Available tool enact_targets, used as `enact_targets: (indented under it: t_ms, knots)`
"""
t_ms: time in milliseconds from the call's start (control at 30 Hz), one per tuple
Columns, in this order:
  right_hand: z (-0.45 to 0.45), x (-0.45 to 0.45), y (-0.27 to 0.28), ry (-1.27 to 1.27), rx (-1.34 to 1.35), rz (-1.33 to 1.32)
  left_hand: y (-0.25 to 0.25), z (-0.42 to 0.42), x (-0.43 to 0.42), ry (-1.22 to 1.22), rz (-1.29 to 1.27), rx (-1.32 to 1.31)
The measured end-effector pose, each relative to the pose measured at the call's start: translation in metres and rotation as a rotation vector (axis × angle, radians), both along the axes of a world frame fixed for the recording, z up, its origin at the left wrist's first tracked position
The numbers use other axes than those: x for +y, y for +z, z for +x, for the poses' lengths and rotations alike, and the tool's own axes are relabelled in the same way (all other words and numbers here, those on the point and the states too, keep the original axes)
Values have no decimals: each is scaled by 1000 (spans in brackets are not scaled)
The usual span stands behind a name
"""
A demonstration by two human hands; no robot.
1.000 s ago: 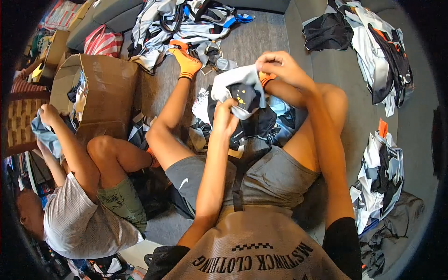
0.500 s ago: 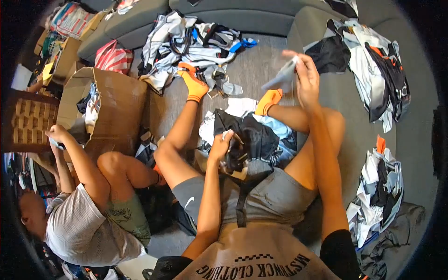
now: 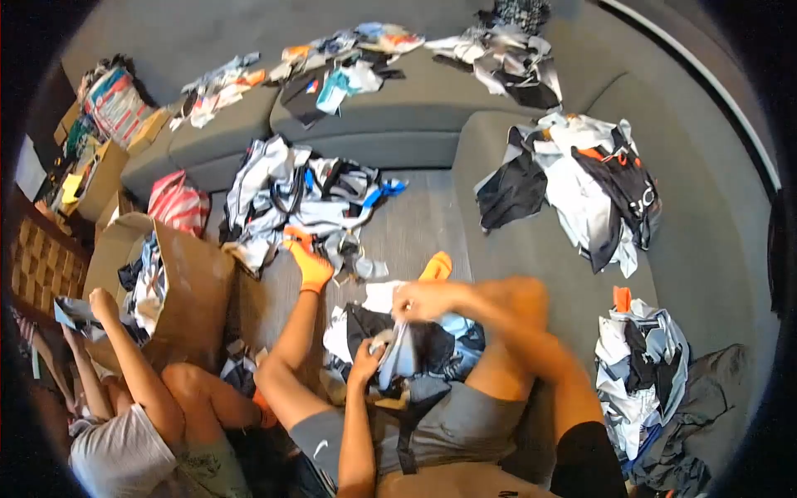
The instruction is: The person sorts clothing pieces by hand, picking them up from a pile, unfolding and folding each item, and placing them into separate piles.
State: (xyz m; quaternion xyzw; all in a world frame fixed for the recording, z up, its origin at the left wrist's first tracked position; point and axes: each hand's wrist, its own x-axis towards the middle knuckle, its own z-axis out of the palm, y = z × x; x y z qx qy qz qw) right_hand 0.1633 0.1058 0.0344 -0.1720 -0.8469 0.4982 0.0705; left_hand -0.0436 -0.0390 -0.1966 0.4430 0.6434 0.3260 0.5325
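Observation:
My right hand (image 3: 419,300) is closed at the upper end of a light grey-blue fabric scrap (image 3: 401,355), slightly smeared by motion. Just below it, my left hand (image 3: 365,362) is closed at the scrap's left side, with a pale bit of cloth showing at its fingers. Both hands are above a heap between my legs, where black cloth (image 3: 359,322), white cloth (image 3: 335,336) and light blue cloth (image 3: 462,325) lie mixed. My right forearm and hand hide part of this heap.
At left a seated person (image 3: 124,452) holds cloth beside an open cardboard box (image 3: 195,282). A large clothing pile (image 3: 282,191) lies on the floor ahead. More piles sit on the sofa (image 3: 415,149), including a black-and-white heap (image 3: 581,191) and another at right (image 3: 639,365).
My right hand has come down and leftward from its raised position, bringing the light scrap close to my left hand. The view has tilted upward, showing more sofa. The person's raised hand stays near the box.

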Motion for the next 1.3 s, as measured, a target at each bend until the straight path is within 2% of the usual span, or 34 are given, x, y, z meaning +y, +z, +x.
enact_targets:
  t_ms: [33, 67, 100, 167, 200, 233, 300, 333, 367, 433, 500, 533, 567, 600, 633, 700, 767, 800, 833, 867, 900, 933, 1000, 1100, 1167, 1200, 1267, 1300]
  knots:
    - [27, 37, -21, -244, 162, 228, -52, -8, -5, -20, 283, -60]
    - [51, 76, -7, -519, 118, 322, -61, -10, -7, -56, 563, -120]
    - [81, 126, 17, -835, 101, 459, -69, -16, -23, -5, 63, 80]
    - [149, 207, 88, -1533, 29, 774, -67, -12, -22, -24, 71, 1]
    - [177, 224, 125, -1869, -44, 824, -66, -12, -23, -45, 57, -68]
    - [194, 225, 156, -2028, -76, 832, -61, -18, -21, -63, 45, -130]
    - [195, 204, 180, -1724, -124, 992, -56, -29, -21, -91, 18, -256]
    - [194, 206, 166, -1564, -184, 1041, -54, -25, -18, -101, 8, -331]
    - [185, 204, 140, -1316, -119, 980, -9, -15, -9, -121, -10, -327]
    - [137, 158, 81, -927, -105, 667, 74, 5, 6, -100, 15, -413]
    - [76, 84, 22, -588, -142, 316, 116, 19, 15, -36, 89, -580]
    - [44, 39, -8, -425, -152, 132, 132, 27, 21, -44, 84, -576]
    - [17, -2, -26, -303, -152, -46, 144, 32, 25, 164, 125, -739]
    - [-7, -39, -40, -209, -162, -231, 148, 30, 24, 380, 163, -894]
    - [-26, -67, -49, -164, -179, -406, 143, 23, 18, 383, 153, -881]
    - [-49, -101, -58, -192, -237, -660, 112, 6, 11, 590, 150, -832]
    - [-57, -104, -70, -281, -334, -593, 71, -11, 20, 796, 175, -802]
    - [-55, -96, -88, -241, -341, -390, 45, -25, 12, 823, 123, -730]
    - [-53, -89, -107, -214, -352, -182, 20, -39, -3, 714, -7, -586]
    - [-43, -82, -162, -276, -277, 139, -5, -52, -22, 529, -160, -423]
    - [-33, -79, -192, -270, -333, 250, -24, -59, -36, 312, -274, -285]
    - [-29, -66, -198, -239, -429, 207, -39, -60, -49, 123, -339, -191]
    - [-37, -37, -197, -178, -560, 135, -64, -51, -61, -31, -340, -104]
    - [-93, 29, -161, -95, -559, 157, -80, -51, -55, 69, -246, -42]
    - [-153, 92, -104, -135, -474, 267, -81, -59, -45, 148, -199, -23]
    - [-182, 131, -64, -234, -394, 351, -78, -61, -43, 163, -192, -20]
    - [-218, 206, 30, -586, -57, 410, -74, -69, -38, 168, -182, -37]
    - [-227, 216, 83, -645, 600, 422, -71, -70, -38, 163, -181, -50]
